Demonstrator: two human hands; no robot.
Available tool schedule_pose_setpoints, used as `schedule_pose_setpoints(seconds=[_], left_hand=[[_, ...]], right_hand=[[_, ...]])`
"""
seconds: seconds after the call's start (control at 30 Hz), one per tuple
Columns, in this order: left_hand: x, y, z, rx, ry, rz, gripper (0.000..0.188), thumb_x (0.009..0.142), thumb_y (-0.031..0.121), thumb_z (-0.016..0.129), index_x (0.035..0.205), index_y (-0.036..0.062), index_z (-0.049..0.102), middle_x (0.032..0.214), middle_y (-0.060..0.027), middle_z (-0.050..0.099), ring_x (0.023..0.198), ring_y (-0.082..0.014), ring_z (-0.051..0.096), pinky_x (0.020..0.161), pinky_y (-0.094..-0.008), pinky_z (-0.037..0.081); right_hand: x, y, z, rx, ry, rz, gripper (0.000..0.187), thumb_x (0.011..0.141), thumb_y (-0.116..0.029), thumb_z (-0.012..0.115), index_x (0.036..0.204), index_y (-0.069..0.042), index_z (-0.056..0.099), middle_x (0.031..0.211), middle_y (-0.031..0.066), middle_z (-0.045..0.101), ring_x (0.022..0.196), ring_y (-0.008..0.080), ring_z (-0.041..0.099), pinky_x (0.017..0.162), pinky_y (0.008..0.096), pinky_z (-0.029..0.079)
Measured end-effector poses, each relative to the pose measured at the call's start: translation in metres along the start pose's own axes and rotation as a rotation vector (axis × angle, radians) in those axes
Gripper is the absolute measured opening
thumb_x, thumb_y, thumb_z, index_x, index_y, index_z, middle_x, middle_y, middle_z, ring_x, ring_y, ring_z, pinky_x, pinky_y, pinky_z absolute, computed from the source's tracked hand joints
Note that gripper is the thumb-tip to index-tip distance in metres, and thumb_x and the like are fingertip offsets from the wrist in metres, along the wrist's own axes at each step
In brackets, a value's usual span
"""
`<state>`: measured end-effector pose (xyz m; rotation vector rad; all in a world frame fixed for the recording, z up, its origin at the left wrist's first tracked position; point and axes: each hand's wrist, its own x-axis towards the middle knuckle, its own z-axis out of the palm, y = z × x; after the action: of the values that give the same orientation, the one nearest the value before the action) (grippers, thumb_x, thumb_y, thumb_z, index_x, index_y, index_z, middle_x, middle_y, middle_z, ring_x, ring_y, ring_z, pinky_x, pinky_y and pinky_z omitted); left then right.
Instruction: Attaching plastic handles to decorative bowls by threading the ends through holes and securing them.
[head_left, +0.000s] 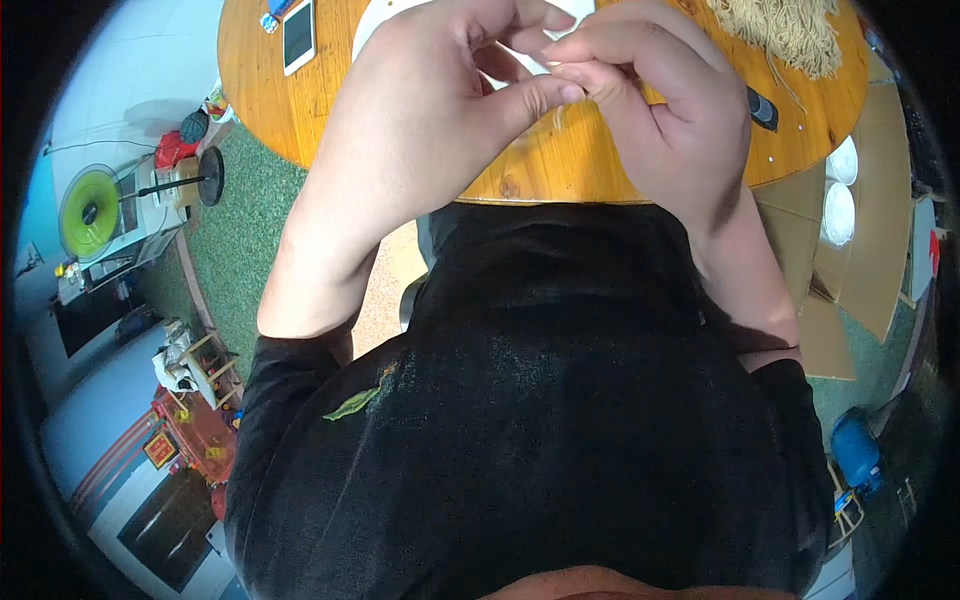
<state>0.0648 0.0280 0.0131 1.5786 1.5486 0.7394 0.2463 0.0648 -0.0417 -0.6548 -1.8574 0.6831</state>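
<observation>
Above the near part of a round wooden table [510,185], my two hands meet at their fingertips. My left hand [425,115] is closed, its thumb and fingers curled toward the right hand. My right hand [685,115] pinches with thumb and forefinger at the same spot. What they grip between them is too small and too covered to name; a faint pale strand [558,120] shows just below the fingertips. Behind the hands lies a white item [385,12], mostly hidden. A bundle of beige yarn [785,38] rests at the table's far right, loose ends trailing.
A white phone [299,38] lies at the table's far left. Beside my right hand is a dark, rounded object [763,110], partly covered. On the left stands a green fan [90,213]. Flattened cardboard [865,230] and white round items [838,212] are at the right.
</observation>
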Motion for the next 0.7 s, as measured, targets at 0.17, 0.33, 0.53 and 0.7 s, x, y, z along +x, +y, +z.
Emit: schedule_pose_setpoints(seconds=[0.17,0.33,0.53,0.7], left_hand=[[-0.001,-0.027,-0.001,-0.107,-0.080,0.131,0.023,0.101,0.003,0.073,0.122,-0.0062,0.070,0.105,-0.0090,0.078,0.094,-0.0146,0.077,0.083,-0.0259,0.063],[0.004,-0.032,-0.005,-0.194,-0.118,0.120,0.026,0.099,0.006,0.077,0.122,-0.0039,0.071,0.104,-0.0085,0.078,0.095,-0.0136,0.076,0.085,-0.0263,0.062],[0.009,-0.034,-0.004,-0.188,-0.135,0.123,0.029,0.094,0.007,0.082,0.120,-0.0024,0.074,0.101,-0.0075,0.079,0.092,-0.0124,0.076,0.085,-0.0255,0.061],[0.008,-0.032,-0.005,-0.036,-0.094,0.107,0.029,0.093,0.006,0.083,0.120,-0.0015,0.075,0.100,-0.0077,0.080,0.091,-0.0116,0.075,0.083,-0.0241,0.060]], right_hand=[[0.006,0.004,-0.012,0.045,-0.134,0.028,0.005,0.090,0.001,0.075,0.096,0.001,0.075,0.091,0.0143,0.071,0.079,0.0259,0.072,0.072,0.0329,0.057],[0.012,0.003,-0.014,0.030,-0.119,0.009,0.008,0.088,-0.002,0.079,0.094,-0.001,0.075,0.092,0.0134,0.074,0.079,0.0260,0.074,0.069,0.0337,0.057],[0.009,0.007,-0.021,-0.110,-0.155,-0.076,0.012,0.087,-0.004,0.082,0.097,-0.003,0.075,0.094,0.0119,0.076,0.079,0.0244,0.075,0.068,0.0326,0.058],[0.008,0.005,-0.014,0.341,-0.105,0.590,0.022,0.090,-0.015,0.081,0.109,-0.004,0.076,0.103,0.0167,0.078,0.092,0.0262,0.076,0.081,0.0366,0.060]])
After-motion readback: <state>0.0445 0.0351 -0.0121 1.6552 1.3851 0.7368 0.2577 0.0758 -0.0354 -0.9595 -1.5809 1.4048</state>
